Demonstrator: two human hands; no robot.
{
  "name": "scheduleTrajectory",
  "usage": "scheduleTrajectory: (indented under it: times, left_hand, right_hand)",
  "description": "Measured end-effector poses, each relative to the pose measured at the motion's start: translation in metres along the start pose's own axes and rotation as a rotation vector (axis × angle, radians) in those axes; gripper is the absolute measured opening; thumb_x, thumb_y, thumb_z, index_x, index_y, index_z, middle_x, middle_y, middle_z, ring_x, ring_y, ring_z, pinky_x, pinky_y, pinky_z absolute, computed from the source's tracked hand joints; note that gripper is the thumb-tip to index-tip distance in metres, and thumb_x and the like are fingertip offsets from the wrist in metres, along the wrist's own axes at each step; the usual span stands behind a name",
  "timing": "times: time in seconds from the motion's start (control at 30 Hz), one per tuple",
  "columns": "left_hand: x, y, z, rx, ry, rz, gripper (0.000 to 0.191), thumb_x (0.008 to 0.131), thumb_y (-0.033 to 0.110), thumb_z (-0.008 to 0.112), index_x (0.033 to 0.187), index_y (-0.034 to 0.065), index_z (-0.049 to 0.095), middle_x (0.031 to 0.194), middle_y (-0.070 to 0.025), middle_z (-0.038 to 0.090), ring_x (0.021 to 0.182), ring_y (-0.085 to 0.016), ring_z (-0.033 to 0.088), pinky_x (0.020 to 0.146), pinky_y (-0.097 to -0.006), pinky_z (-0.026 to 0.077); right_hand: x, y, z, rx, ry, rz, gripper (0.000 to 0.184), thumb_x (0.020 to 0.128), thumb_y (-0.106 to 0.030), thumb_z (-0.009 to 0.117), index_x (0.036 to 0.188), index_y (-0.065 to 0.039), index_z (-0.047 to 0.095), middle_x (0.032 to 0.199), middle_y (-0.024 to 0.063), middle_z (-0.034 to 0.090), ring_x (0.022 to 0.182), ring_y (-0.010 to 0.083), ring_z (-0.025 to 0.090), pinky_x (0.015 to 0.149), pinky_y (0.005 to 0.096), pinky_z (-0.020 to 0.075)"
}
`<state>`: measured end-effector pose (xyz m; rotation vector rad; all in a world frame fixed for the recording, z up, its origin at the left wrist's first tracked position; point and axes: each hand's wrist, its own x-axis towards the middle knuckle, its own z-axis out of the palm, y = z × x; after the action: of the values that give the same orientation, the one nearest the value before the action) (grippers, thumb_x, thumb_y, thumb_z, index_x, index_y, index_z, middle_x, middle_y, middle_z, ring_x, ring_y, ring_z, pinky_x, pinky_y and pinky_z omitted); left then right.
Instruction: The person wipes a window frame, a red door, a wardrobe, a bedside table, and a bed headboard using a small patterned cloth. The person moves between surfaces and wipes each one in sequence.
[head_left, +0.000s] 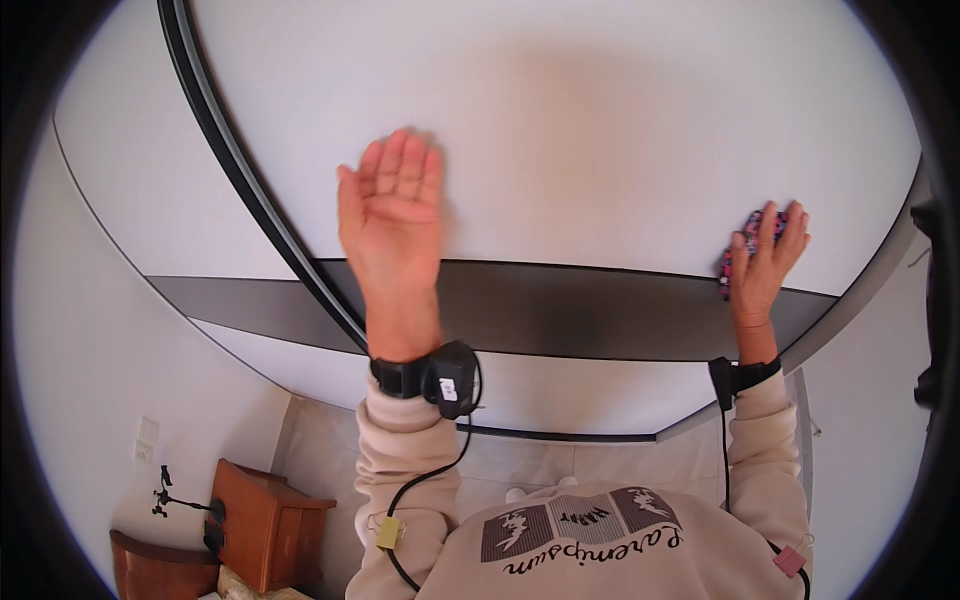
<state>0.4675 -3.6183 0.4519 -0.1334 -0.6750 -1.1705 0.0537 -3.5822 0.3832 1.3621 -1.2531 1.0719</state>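
A white sliding wardrobe door (570, 150) with a grey band (570, 311) across it fills most of the view. My left hand (394, 217) is raised before the door, palm towards the camera, fingers extended and holding nothing. Whether its back touches the panel, I cannot tell. Over on the right, my right hand (765, 259) lies with its fingers spread over a dark cloth with a pink and blue pattern (752, 232), holding it against the door near the top of the grey band. Part of the cloth is hidden beneath the fingers.
A dark vertical frame edge (247, 184) divides this door from another white panel (142, 172) at left. Below stand a wooden nightstand (259, 521), a black stand with a clamp (176, 499) and a wooden headboard (161, 566). Black cables (431, 476) run along both sleeves.
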Motion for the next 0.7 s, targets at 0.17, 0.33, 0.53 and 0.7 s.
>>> scheduleTrajectory:
  times: [0.17,0.33,0.53,0.7]
  left_hand:
    - [-0.018,0.03,-0.063,1.301,-0.043,0.594,0.038,0.103,0.023,0.047,0.132,-0.0023,0.049,0.134,-0.0216,0.053,0.125,-0.033,0.051,0.106,-0.0434,0.039]
    - [-0.029,0.047,-0.155,2.009,-0.141,0.69,0.058,0.1,0.023,0.053,0.146,-0.0039,0.032,0.157,-0.027,0.018,0.146,-0.04,0.02,0.116,-0.0466,0.02]
    - [-0.036,0.025,-0.249,2.115,-0.112,0.602,0.076,0.102,0.039,0.046,0.153,-0.004,0.01,0.16,-0.0262,0.003,0.149,-0.041,0.002,0.12,-0.0498,0.006]
    - [-0.036,0.024,-0.274,2.123,-0.058,0.628,0.076,0.102,0.045,0.042,0.154,-0.0011,0.01,0.161,-0.0243,0.004,0.149,-0.04,0.001,0.12,-0.0501,0.007]
  right_hand:
    - [-0.012,0.055,-0.002,0.019,0.053,0.142,0.055,0.099,-0.029,0.053,0.148,-0.006,0.039,0.157,0.0198,0.024,0.146,0.0401,0.019,0.118,0.0537,0.0101]
    - [-0.042,0.109,0.0,-0.067,0.057,0.286,0.055,0.101,-0.032,0.048,0.149,-0.005,0.037,0.157,0.021,0.024,0.146,0.0389,0.019,0.119,0.0507,0.0101]
    - [-0.062,0.134,0.004,0.01,0.115,0.452,0.054,0.103,-0.034,0.047,0.147,-0.004,0.037,0.156,0.0204,0.027,0.146,0.0341,0.023,0.118,0.0417,0.0203]
    - [-0.068,0.13,0.009,0.138,0.179,0.521,0.055,0.103,-0.034,0.046,0.145,0.0,0.038,0.154,0.02,0.032,0.145,0.0339,0.026,0.118,0.0422,0.0207]
